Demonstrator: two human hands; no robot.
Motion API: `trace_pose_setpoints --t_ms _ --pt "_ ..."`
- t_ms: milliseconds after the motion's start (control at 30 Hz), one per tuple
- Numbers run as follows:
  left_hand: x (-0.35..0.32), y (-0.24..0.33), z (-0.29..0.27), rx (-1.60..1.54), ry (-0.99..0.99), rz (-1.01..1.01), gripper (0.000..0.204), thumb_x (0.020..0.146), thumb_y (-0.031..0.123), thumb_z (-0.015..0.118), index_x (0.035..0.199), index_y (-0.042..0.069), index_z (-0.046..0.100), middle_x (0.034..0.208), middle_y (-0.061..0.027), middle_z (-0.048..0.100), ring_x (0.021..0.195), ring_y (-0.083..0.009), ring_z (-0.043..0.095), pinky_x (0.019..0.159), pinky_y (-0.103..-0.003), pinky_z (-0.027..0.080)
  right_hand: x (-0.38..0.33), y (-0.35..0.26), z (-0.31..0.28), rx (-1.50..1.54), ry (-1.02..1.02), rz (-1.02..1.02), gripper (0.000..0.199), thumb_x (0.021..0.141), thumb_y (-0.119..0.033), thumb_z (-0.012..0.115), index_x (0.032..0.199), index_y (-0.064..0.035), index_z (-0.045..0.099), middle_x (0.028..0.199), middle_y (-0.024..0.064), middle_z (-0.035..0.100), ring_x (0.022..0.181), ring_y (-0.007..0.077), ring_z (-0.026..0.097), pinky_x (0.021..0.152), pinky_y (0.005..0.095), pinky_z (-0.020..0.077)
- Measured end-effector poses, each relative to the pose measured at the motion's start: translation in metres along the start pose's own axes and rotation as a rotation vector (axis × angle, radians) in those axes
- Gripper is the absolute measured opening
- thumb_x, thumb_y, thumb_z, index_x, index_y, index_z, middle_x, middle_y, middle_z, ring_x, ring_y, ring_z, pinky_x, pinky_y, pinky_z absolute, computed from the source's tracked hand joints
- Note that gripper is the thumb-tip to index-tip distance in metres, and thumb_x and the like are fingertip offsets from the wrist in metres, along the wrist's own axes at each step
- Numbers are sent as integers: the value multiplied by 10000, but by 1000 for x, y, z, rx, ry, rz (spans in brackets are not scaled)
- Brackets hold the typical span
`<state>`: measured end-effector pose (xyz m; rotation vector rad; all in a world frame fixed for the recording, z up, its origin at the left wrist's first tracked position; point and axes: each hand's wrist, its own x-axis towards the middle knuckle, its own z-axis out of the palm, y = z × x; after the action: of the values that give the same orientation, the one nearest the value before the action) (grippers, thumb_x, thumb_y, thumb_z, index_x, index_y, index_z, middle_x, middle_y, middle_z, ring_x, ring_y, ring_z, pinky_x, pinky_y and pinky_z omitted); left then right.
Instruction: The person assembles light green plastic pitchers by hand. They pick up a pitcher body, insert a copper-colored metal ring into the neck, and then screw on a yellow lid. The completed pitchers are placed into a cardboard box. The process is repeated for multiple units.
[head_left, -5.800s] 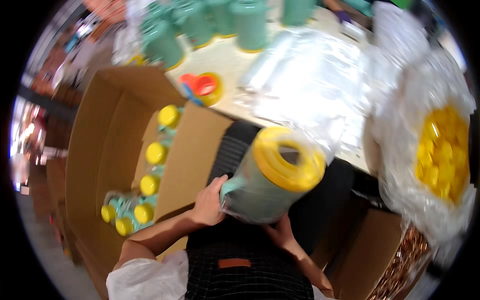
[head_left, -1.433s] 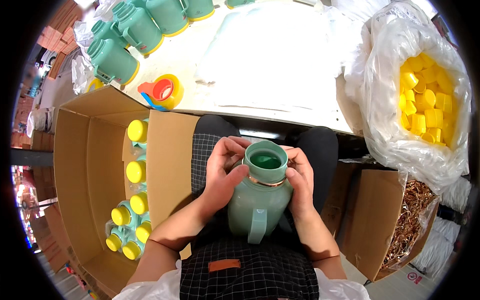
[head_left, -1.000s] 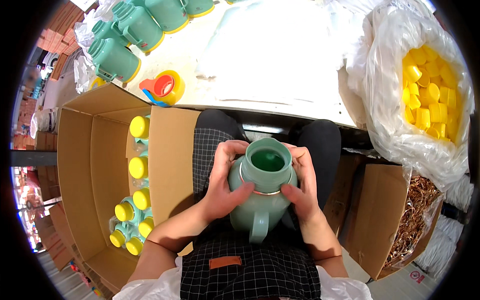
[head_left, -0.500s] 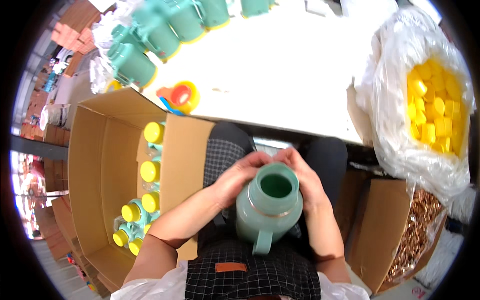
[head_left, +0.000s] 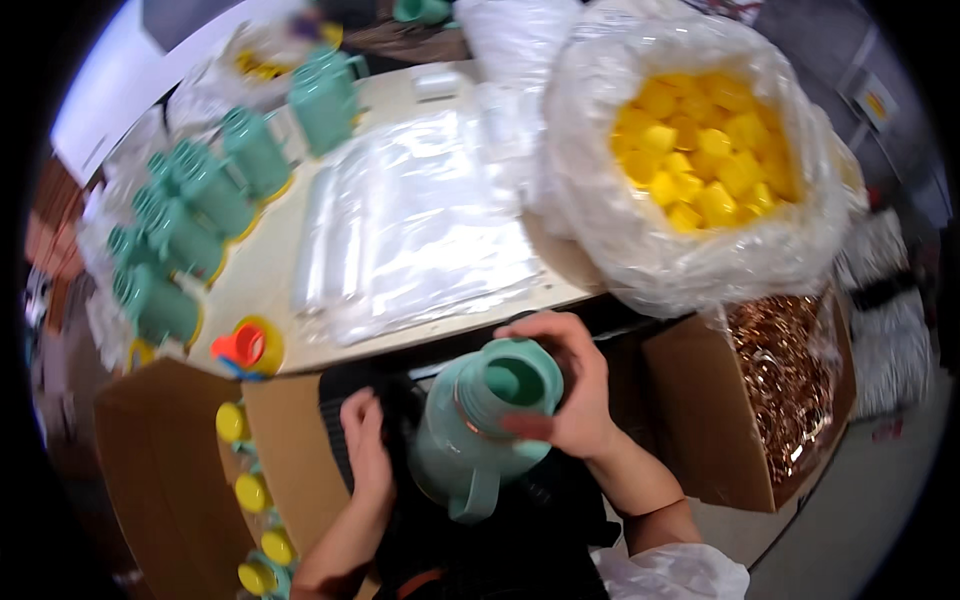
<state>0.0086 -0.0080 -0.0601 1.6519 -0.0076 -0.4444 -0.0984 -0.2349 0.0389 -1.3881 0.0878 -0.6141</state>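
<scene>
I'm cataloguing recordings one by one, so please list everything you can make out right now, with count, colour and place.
Glossy open-mouthed flask with handle: 1, green, above the lap
Cream flat tabletop: 1, cream, ahead
Upright handled flasks: at least seven, green with yellow bases, tabletop's left side
Flat plastic sheets: uncounted, clear, tabletop's middle
Small roll: 1, white, tabletop's far edge
Round piece: 1, yellow with red and blue parts, tabletop's near-left corner
Crumpled plastic bag: 1, translucent, right
Plastic caps: many, yellow, in bag
Left cardboard box: 1, brown, lower left
Capped flasks: four visible, green with yellow caps, inside it
Right cardboard box: 1, brown, lower right
Shiny pieces: many, copper-coloured, inside it
Left hand: 1, bare, beside held flask
Right hand: 1, bare, on its neck
</scene>
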Motion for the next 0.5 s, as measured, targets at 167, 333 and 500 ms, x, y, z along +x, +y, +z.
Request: trace_pose_setpoints --t_ms 167,333,500 --pt "-19 -33 5 -657 -374 -677 522 1066 423 404 1384 22 508 1275 -124 635 1112 -294 627 988 -423 508 -53 -18 3 -433 -260 -518 493 671 -290 935 1078 -130 709 1094 88 627 989 269 625 811 385 492" --pt "2 -69 1 -501 -366 -510 529 934 59 608 1441 39 461 1294 -136 627 1128 -260 636 970 -401 534 -27 1 -39 -232 -314 -256 404 786 -164 847 1131 -54 669 1092 125 674 1033 299 627 900 440 501" --pt "5 -41 24 -67 -330 49 733 792 -124 624 1473 23 397 1231 -132 639 943 -181 634 787 -309 561 157 42 -252 -853 886 -304 755 781 -112 811 1438 -52 446 1412 200 450 1095 317 607 958 390 507"
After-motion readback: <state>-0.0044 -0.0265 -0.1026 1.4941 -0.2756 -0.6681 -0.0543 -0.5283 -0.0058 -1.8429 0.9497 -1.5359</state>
